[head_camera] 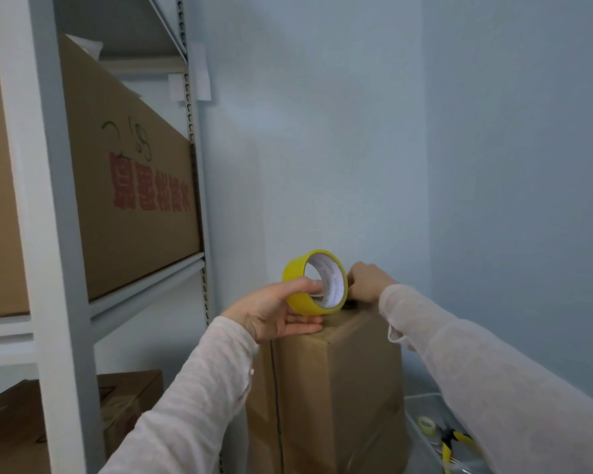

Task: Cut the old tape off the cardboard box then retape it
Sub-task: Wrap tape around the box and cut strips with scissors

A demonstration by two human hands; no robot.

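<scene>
A tall brown cardboard box (339,388) stands upright against the blue wall, low in the middle of the view. My left hand (278,311) grips a roll of yellow tape (300,299) just above the box's top near corner, with fingers hooked through the core and the thumb under the roll. My right hand (367,280) is right behind the roll, fingers curled at its far edge as if pinching the tape end. A small dark object (350,305) lies on the box top under that hand; what it is I cannot tell.
A grey metal shelf (65,234) on the left holds a large carton with red print (134,186) and more cartons below (124,401). To the box's right, a clear bin (425,436) holds a small tape roll (427,423) and yellow-handled pliers (451,443).
</scene>
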